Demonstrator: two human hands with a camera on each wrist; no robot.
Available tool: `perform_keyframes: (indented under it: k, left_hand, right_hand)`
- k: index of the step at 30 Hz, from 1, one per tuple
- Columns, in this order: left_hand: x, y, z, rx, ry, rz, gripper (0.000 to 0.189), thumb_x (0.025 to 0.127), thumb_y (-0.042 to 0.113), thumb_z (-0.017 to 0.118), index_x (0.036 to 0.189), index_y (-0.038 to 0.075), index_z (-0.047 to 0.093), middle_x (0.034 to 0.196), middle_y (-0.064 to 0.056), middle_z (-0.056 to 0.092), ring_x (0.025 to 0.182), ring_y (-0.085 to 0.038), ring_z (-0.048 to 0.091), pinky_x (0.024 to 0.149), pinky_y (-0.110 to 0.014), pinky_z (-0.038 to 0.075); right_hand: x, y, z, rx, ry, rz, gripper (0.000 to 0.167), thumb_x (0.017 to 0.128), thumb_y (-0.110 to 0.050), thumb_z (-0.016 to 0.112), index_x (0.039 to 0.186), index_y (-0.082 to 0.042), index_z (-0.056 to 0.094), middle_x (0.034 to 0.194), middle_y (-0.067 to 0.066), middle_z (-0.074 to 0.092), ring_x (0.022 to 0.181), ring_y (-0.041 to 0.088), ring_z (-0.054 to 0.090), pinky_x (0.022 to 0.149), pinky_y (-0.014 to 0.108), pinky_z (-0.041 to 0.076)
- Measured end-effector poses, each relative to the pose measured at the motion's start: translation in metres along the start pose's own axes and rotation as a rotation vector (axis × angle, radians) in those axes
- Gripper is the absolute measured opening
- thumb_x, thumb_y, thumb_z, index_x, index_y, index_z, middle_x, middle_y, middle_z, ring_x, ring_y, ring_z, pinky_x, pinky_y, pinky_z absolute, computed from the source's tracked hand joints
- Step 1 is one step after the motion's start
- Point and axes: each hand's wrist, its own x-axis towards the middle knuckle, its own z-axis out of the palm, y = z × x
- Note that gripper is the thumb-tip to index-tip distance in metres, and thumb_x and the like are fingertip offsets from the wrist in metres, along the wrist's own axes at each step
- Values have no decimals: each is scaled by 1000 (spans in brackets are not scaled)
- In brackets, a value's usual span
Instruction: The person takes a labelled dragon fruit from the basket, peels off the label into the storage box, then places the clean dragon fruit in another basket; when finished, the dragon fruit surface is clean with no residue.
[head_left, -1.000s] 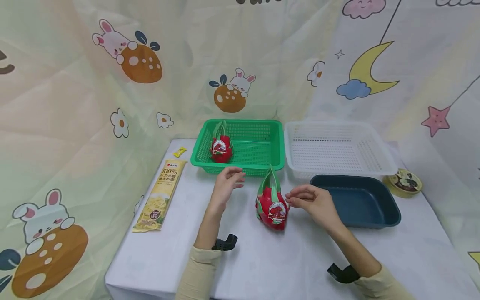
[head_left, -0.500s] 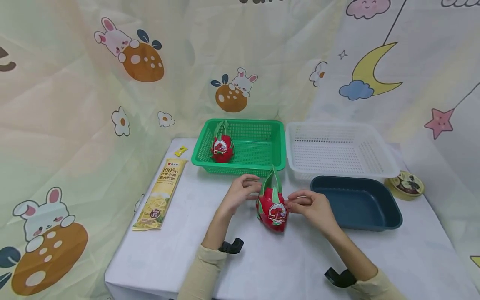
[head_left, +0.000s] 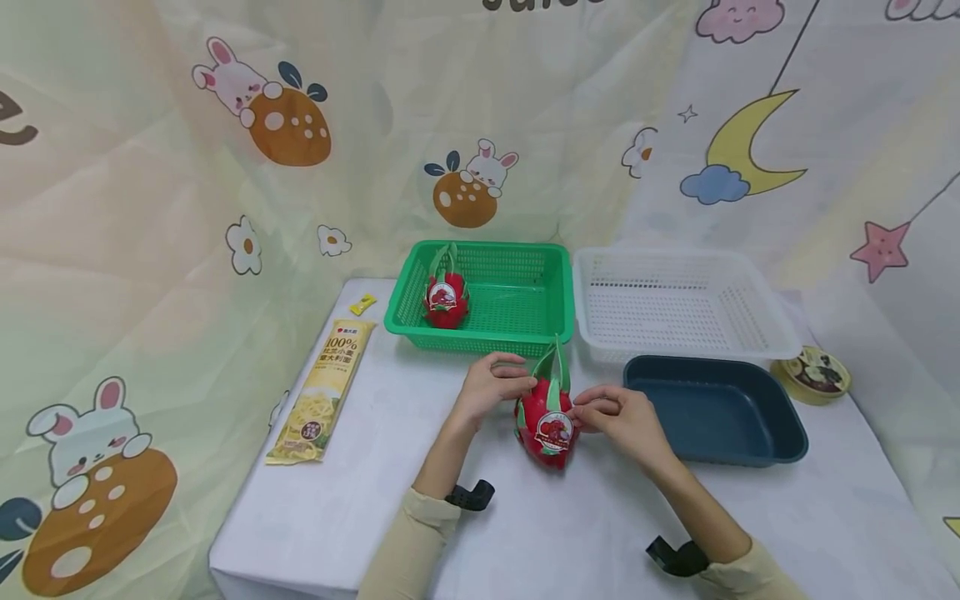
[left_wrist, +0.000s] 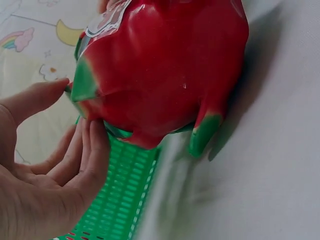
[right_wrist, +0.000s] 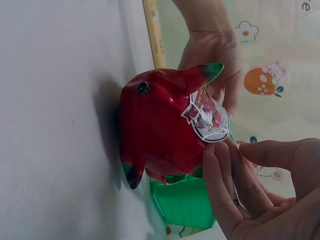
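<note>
A red dragon fruit (head_left: 551, 425) with long green leaves and a round white label stands in front of me on the white-covered table. My left hand (head_left: 491, 387) pinches it at the upper left, where the left wrist view has thumb and fingertips around a green-tipped scale (left_wrist: 84, 82). From the other side, my right hand (head_left: 626, 421) holds it with bent fingers beside the label (right_wrist: 206, 120). Whether the fruit's base bears on the cloth is hard to tell. A second dragon fruit (head_left: 446, 300) stands in the left part of the green basket (head_left: 517, 337).
Right of the green basket is a white basket (head_left: 686, 346), with a dark blue bin (head_left: 716, 412) in front of it. A round yellow tin (head_left: 812, 375) stands at the right edge. On the left lie a yellow noodle packet (head_left: 322, 392) and a small yellow sachet (head_left: 363, 304).
My left hand has moved right and toward me, from near the green basket onto the dragon fruit. My right hand has closed in on its right side. The fruit has turned slightly.
</note>
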Motion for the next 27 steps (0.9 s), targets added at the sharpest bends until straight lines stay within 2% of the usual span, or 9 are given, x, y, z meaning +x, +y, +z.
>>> perform_keyframes:
  k: [4, 8, 13, 19, 24, 27]
  left_hand:
    - [1, -2, 1, -26, 34, -6, 49, 86, 12, 87, 128, 1, 64, 109, -16, 77, 82, -21, 77, 83, -36, 64]
    - [3, -5, 1, -65, 68, -24, 51, 84, 13, 88, 128, 2, 65, 110, -16, 77, 88, -21, 77, 84, -35, 63]
    - [7, -12, 1, -124, 100, -43, 53, 83, 12, 89, 130, 0, 66, 112, -15, 77, 97, -23, 77, 86, -34, 63]
    - [6, -15, 3, -155, 121, -56, 51, 84, 12, 88, 129, -1, 69, 112, -15, 77, 97, -23, 77, 86, -34, 63]
    - [3, -16, 5, -178, 132, -67, 50, 84, 13, 88, 128, -1, 71, 112, -11, 78, 103, -22, 76, 88, -34, 62]
    - [3, -16, 6, -189, 143, -73, 45, 84, 14, 89, 125, 3, 75, 112, -9, 79, 107, -21, 75, 90, -34, 62]
  right_hand:
    - [-3, -2, 2, -31, 13, -8, 30, 96, -22, 78, 113, 2, 71, 101, 13, 79, 93, 32, 78, 83, 26, 62]
    - [-8, -7, 6, -67, 27, -15, 30, 94, -24, 80, 112, -2, 73, 100, 10, 80, 91, 29, 78, 82, 24, 61]
    - [-6, -8, 11, 17, 4, -6, 31, 92, -18, 82, 112, 3, 71, 102, 18, 78, 89, 31, 78, 80, 29, 63]
    - [0, 1, 10, 147, -23, 22, 34, 91, -8, 81, 116, 11, 67, 105, 26, 75, 89, 30, 78, 81, 35, 64]
    - [0, 4, 13, 141, 26, 35, 38, 86, -11, 86, 114, 10, 69, 102, 23, 76, 86, 24, 78, 80, 32, 64]
    - [1, 4, 16, 119, 66, 44, 41, 83, -14, 90, 112, 8, 71, 100, 21, 77, 85, 21, 77, 78, 30, 63]
